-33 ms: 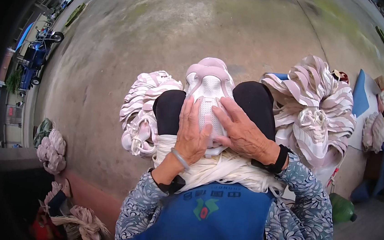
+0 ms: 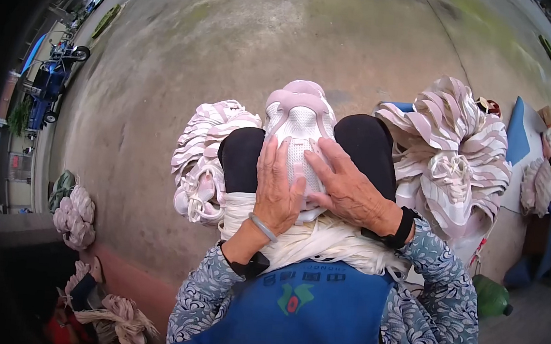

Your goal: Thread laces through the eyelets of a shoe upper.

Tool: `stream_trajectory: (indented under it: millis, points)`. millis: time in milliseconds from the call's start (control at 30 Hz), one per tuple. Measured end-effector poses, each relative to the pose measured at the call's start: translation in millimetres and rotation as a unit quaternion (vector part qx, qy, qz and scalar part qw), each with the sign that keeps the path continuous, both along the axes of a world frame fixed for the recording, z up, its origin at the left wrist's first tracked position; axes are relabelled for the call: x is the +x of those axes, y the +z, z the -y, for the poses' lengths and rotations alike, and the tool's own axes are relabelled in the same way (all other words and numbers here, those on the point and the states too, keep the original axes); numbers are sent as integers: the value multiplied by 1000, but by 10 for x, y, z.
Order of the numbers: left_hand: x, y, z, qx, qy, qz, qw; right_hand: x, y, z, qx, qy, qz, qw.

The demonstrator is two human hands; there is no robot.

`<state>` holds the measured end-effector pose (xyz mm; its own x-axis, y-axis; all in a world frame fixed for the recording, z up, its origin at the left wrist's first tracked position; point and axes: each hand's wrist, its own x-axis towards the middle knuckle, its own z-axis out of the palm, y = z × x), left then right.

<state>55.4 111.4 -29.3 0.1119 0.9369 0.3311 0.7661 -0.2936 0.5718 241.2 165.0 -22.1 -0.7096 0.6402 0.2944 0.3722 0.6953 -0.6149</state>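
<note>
Shoe upper (image 2: 301, 123) between two knees (image 2: 238, 159)

One pink-and-white piece sits at the lap, under two hands. The left hand (image 2: 276, 195) lies along its left side, fingers open and extended; the right hand (image 2: 356, 196) rests on its right, fingers spread, uncurled. One mass of white strips (image 2: 329, 237) covers the lap. Two clusters of similar uppers, left (image 2: 216, 131) and right (image 2: 452, 132), flank the legs.

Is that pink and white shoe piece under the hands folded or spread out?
Spread out: the shoe piece shows its mesh face and pink trim broadly, with left hand and right hand resting on it. Underside hidden.
</note>
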Motion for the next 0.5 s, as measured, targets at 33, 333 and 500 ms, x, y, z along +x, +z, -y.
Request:
stream_trajectory:
  millis: [33, 333, 500]
  points:
    - [33, -46, -5, 15, 5, -16, 1000, 32, 0, 11, -21, -17, 14, 1000]
    - [-79, -129, -44, 12, -16, 15, 1000, 69, 160, -99, -66, -8, -64, 996]
    - [-33, -66, 21, -7, -21, 14, 1000, -9, 230, -510, -187, -156, -144, 959]
